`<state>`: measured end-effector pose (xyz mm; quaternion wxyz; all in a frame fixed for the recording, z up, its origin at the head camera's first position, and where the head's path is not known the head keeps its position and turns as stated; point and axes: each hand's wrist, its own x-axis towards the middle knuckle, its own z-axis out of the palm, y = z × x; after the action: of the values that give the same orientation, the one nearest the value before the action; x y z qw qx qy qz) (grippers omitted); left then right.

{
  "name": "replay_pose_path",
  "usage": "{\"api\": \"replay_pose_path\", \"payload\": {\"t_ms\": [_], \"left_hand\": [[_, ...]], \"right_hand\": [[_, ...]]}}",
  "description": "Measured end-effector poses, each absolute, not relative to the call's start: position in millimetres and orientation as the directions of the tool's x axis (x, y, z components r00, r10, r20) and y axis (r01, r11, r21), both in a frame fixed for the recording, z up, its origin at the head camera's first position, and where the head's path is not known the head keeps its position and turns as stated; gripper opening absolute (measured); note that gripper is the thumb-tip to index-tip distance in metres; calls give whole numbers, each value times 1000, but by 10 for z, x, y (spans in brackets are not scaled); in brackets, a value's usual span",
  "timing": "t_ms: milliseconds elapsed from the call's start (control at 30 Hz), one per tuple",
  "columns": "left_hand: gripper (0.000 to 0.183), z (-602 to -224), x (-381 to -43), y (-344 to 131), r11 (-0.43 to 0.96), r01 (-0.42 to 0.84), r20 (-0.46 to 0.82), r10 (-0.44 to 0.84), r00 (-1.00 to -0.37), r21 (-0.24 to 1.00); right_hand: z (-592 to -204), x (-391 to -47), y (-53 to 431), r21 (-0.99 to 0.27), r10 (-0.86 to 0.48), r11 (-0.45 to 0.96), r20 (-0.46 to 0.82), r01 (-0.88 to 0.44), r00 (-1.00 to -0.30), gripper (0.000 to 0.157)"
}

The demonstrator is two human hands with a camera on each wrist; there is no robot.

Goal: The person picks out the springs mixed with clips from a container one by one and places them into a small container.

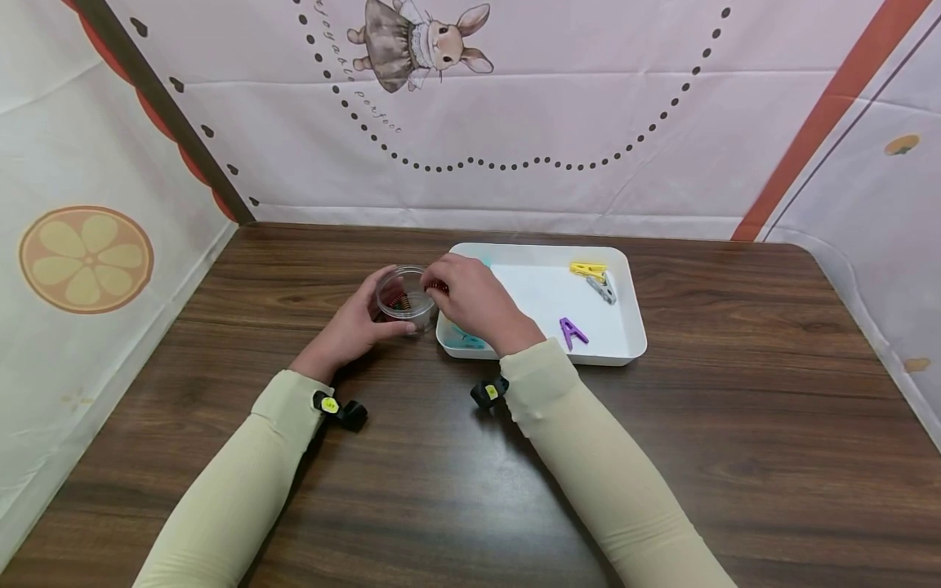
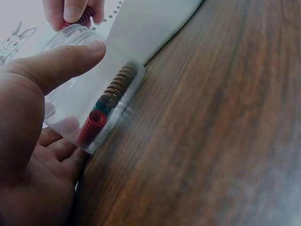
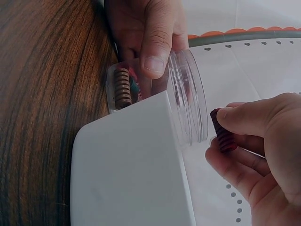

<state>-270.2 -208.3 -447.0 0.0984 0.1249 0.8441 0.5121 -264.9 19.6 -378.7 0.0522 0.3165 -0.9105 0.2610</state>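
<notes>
My left hand [image 1: 353, 327] grips a clear round jar [image 2: 70, 94] by its side, thumb on one wall and fingers on the other. Inside, at its bottom, lie a brown coil spring [image 2: 119, 85], a green coil spring [image 2: 101, 105] and a red coil spring [image 2: 91, 127]. Between thumb and fingers, my right hand [image 1: 474, 296] pinches a dark red coil spring [image 3: 223, 132]. That spring is just outside the jar's open mouth, close to the rim. The jar stands on the wooden table beside a white tray [image 3: 127, 160].
In the tray, a yellow clothespin [image 1: 587, 269] and a grey clothespin [image 1: 603, 288] lie at the far right. A purple clothespin [image 1: 572, 332] sits nearer the front, a teal clothespin [image 1: 468, 339] at the front left. Printed cloth [image 1: 515, 196] hangs around the table [image 1: 412, 474].
</notes>
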Motion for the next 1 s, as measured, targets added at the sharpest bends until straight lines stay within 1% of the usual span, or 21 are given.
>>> {"api": "replay_pose_path", "payload": {"t_ms": [533,733,1000], "left_hand": [[94,-4473,-2696,-2079,434,111,-37,319,-947,894],[97,-4468,-2694,-2081,444,109,-43,319,-947,890],[96,-4450,-2686,-2078,444,115,-35,315,-949,889]], "right_hand": [[-3823,-2643,181,-428,-567,657,262,-621,-781,22],[-3835,-2645,178,-428,-569,653,266,-624,-778,20],[-3823,-2642,171,-435,-558,660,262,-612,-788,18]]}}
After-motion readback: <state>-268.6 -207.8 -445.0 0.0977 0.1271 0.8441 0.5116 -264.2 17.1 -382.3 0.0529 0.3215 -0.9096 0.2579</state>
